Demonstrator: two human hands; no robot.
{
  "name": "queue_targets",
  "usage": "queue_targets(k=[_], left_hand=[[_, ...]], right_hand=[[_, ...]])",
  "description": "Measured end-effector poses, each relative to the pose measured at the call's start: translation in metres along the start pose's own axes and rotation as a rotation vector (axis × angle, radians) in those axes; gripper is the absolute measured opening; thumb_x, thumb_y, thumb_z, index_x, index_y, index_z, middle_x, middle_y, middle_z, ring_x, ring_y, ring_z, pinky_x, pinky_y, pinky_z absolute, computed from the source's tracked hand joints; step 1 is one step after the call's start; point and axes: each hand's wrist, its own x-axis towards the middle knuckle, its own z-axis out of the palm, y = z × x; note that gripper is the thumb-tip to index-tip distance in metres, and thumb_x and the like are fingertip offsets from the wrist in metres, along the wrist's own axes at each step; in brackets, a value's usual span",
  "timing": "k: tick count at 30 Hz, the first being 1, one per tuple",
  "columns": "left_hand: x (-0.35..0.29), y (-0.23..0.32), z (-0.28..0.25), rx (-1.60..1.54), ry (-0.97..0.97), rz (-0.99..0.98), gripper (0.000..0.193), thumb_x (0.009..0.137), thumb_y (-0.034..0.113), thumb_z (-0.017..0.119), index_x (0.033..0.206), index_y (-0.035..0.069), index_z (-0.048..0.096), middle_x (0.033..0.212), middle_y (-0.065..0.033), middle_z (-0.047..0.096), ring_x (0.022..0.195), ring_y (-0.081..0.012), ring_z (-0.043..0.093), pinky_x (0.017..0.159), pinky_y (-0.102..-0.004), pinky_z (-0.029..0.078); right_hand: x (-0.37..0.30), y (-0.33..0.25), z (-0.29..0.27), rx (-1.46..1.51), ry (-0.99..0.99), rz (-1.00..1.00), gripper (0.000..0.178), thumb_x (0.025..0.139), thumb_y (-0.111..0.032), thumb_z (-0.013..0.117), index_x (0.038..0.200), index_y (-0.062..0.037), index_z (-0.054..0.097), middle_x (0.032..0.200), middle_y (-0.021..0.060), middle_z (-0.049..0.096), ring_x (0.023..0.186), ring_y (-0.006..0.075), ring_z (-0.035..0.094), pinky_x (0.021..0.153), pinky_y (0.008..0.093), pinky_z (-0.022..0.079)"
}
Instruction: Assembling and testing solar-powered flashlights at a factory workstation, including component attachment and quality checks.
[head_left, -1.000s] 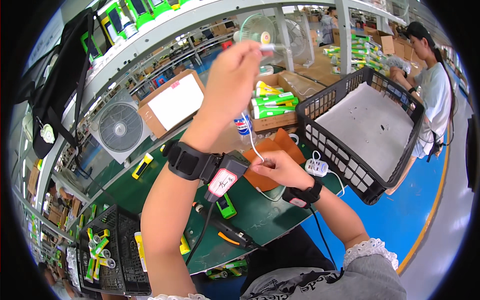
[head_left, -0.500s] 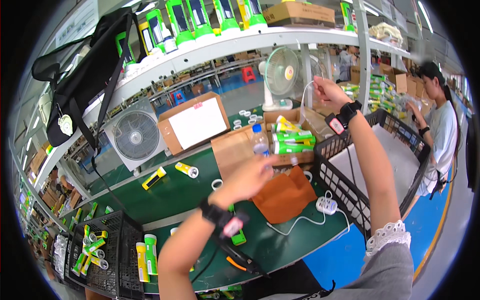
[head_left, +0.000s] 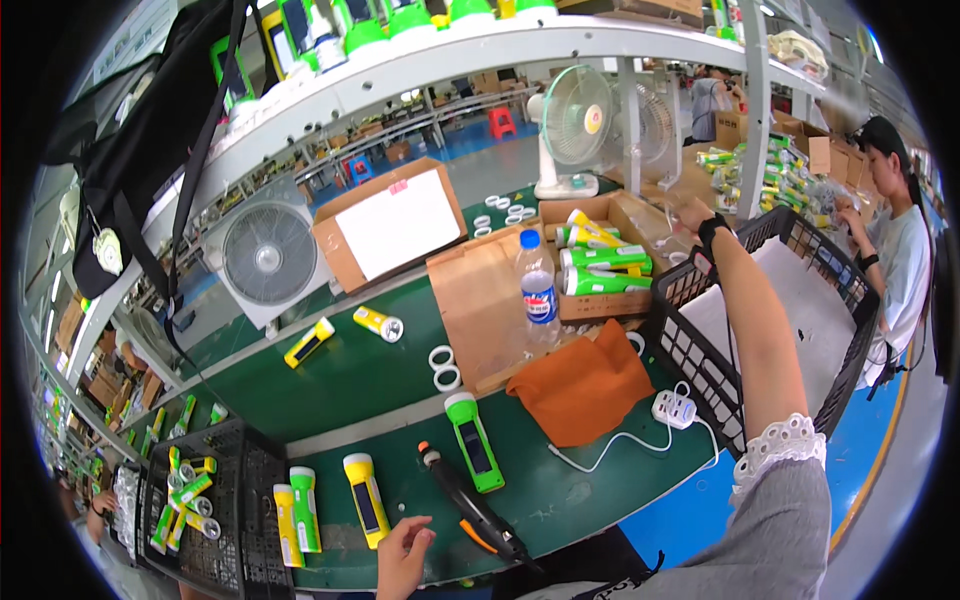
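My left hand [head_left: 403,560] is low at the table's front edge, fingers loosely curled and thumb apart, with nothing visible in it. Just beyond it stands a yellow flashlight [head_left: 368,502] with a white head. A black electric screwdriver [head_left: 470,508] with orange parts lies to its right, beside a green flashlight [head_left: 473,445]. My right arm reaches forward over the black crate; my right hand [head_left: 692,216] is smeared by motion next to the cardboard box [head_left: 600,306] of green and yellow flashlights. Whether it holds anything is unclear.
A water bottle [head_left: 538,290] and an orange-brown cloth [head_left: 582,385] sit mid-table. A charger [head_left: 674,409] with white cables lies right. Black crates stand right [head_left: 690,375] and left [head_left: 240,500]. A metal shelf [head_left: 400,75] crosses above. A person [head_left: 895,240] works at far right.
My left hand has drawn back from mid-table to the front edge. My right hand, earlier raised with a thin whitish strip, has come down toward the box and crate. The view has shifted slightly.
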Motion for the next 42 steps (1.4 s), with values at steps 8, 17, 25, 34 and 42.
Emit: queue_targets(k=[8,17,25,34,42], left_hand=[[0.03,0.045,0.033,0.481,0.066,0.439,0.02,0.075,0.006,0.059,0.094,0.003,0.059,0.082,-0.0113,0.057,0.079,-0.0268,0.055,0.07,-0.0342,0.044],[0.028,0.014,0.079,0.711,-0.045,0.488,0.043,0.075,0.025,0.062,0.111,0.005,0.052,0.113,-0.0161,0.05,0.103,-0.0321,0.049,0.091,-0.0446,0.037],[-0.047,-0.006,0.032,0.494,0.132,0.435,0.028,0.077,0.019,0.06,0.101,0.005,0.057,0.106,-0.0122,0.053,0.101,-0.0303,0.05,0.089,-0.0401,0.039],[-0.058,-0.039,-0.06,0.582,0.448,0.304,0.018,0.075,0.008,0.059,0.092,0.002,0.059,0.091,-0.0154,0.058,0.089,-0.0328,0.054,0.08,-0.038,0.042],[-0.042,-0.042,-0.068,0.557,0.475,0.334,0.017,0.072,0.0,0.057,0.089,-0.001,0.057,0.086,-0.015,0.057,0.084,-0.0321,0.053,0.077,-0.0387,0.041]], right_hand=[[-0.125,-0.232,-0.013,-0.06,-0.53,-0.406,0.029,0.081,-0.027,0.05,0.081,0.0002,0.06,0.061,0.013,0.059,0.052,0.0219,0.059,0.047,0.0338,0.043],[-0.32,-0.348,0.111,-0.164,-0.645,-0.802,0.04,0.084,-0.032,0.048,0.122,-0.0205,0.045,0.076,0.0206,0.058,0.071,0.0369,0.058,0.062,0.0456,0.046],[-0.369,-0.346,0.18,-0.214,-0.489,-0.577,0.048,0.073,-0.038,0.057,0.116,-0.0203,0.043,0.08,0.0195,0.057,0.075,0.0371,0.059,0.061,0.0464,0.047],[-0.371,-0.251,0.103,1.54,-0.864,0.068,0.074,0.066,-0.028,0.062,0.128,-0.0019,0.032,0.101,0.015,0.054,0.086,0.022,0.057,0.072,0.0292,0.047],[-0.422,-0.287,0.046,0.567,0.04,-0.563,0.041,0.066,-0.008,0.071,0.103,-0.0051,0.054,0.099,0.0101,0.06,0.088,0.0208,0.06,0.078,0.0289,0.046]])
